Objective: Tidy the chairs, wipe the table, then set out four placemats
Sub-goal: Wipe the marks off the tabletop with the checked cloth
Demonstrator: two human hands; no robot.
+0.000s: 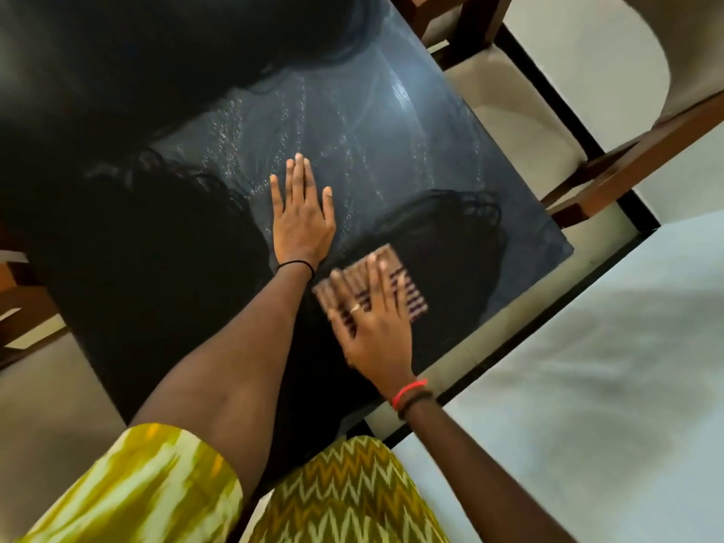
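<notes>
A dark glossy table (pixel 411 123) fills the middle of the head view, with wet streaks and droplets across its top. My left hand (pixel 301 217) lies flat on the tabletop with straight fingers spread. My right hand (pixel 372 327) presses flat on a folded brown striped cloth (pixel 403 284) near the table's right corner; the cloth looks blurred. A chair (pixel 521 123) with a beige seat and brown wooden frame stands at the table's upper right side.
Another chair (pixel 23 307) with a brown frame shows at the left edge. Pale floor (pixel 587 366) lies to the right of the table. Dark hair reflections cover much of the tabletop.
</notes>
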